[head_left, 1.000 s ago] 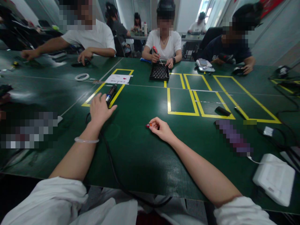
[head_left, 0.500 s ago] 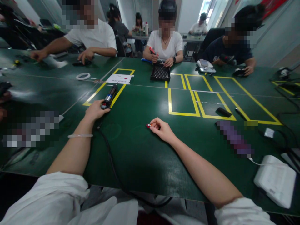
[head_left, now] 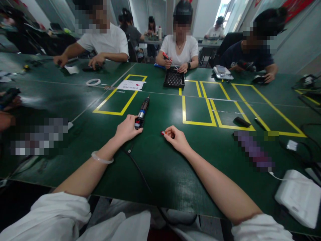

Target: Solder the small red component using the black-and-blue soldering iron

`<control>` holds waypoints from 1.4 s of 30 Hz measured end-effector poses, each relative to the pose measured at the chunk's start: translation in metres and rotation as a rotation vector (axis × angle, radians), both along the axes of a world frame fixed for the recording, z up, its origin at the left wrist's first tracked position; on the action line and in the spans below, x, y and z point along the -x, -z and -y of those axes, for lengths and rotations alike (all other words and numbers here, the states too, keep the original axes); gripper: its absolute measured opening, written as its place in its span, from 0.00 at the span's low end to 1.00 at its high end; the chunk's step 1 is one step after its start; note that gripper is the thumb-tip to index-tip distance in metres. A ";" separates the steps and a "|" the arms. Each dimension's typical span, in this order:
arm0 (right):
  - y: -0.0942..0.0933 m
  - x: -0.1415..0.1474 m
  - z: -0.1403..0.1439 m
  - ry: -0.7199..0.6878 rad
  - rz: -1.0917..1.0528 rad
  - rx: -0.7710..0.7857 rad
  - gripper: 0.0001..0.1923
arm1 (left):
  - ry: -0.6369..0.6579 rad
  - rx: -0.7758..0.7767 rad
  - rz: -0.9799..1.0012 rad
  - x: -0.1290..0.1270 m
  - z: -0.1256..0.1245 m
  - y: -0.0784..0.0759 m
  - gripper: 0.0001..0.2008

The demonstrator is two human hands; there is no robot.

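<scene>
My left hand (head_left: 127,130) is closed around the rear end of an electric screwdriver (head_left: 143,111), dark with a silver and blue band. Its thin tip points away from me over the green table. Between the fingertips of my right hand (head_left: 177,138) is a small red and white piece (head_left: 163,133); its kind cannot be made out, and the fingers cover part of it. The two hands are apart, with the right one resting low near the tabletop. A black cable (head_left: 139,170) runs from beside my left wrist over the table's near edge.
Yellow tape outlines (head_left: 199,123) mark the table (head_left: 155,160). A white paper (head_left: 130,85) and tape roll (head_left: 93,82) lie beyond my left hand. A co-worker opposite works with a red-handled screwdriver (head_left: 166,57) over a black tray (head_left: 174,83). On the right is a white box (head_left: 298,197).
My left hand has brought the electric screwdriver rightward and nearer to me, out of the left yellow outline. My right hand stays in nearly the same place with the small piece.
</scene>
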State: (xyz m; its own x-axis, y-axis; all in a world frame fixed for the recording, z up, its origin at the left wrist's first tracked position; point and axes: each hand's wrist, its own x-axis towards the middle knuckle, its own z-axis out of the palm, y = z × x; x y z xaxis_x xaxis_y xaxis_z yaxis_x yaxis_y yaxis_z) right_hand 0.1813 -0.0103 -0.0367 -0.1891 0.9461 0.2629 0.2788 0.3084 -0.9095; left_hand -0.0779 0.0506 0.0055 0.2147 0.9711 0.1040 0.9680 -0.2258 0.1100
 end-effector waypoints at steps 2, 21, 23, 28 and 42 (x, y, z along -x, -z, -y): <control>-0.001 0.000 0.001 -0.003 0.032 -0.012 0.06 | 0.068 -0.007 0.012 -0.014 0.013 -0.001 0.33; 0.000 0.003 0.002 0.006 0.313 -0.111 0.06 | 0.344 0.030 0.169 -0.069 0.057 0.002 0.29; 0.000 0.003 0.002 -0.010 0.290 -0.108 0.07 | 0.346 0.028 0.165 -0.069 0.057 0.002 0.29; -0.003 0.003 0.003 -0.039 0.322 -0.157 0.03 | 0.353 0.020 0.123 -0.071 0.058 -0.001 0.29; -0.004 0.001 0.006 -0.047 0.285 -0.186 0.07 | 0.289 -0.025 0.001 -0.064 0.041 -0.002 0.30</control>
State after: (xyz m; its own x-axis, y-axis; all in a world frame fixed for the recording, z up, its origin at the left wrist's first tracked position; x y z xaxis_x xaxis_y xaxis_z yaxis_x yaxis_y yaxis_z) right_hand 0.1799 -0.0164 -0.0332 -0.3223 0.8753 0.3606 0.4954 0.4805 -0.7236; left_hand -0.0139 0.0096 0.0073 0.4818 0.8670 0.1271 0.8631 -0.4946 0.1023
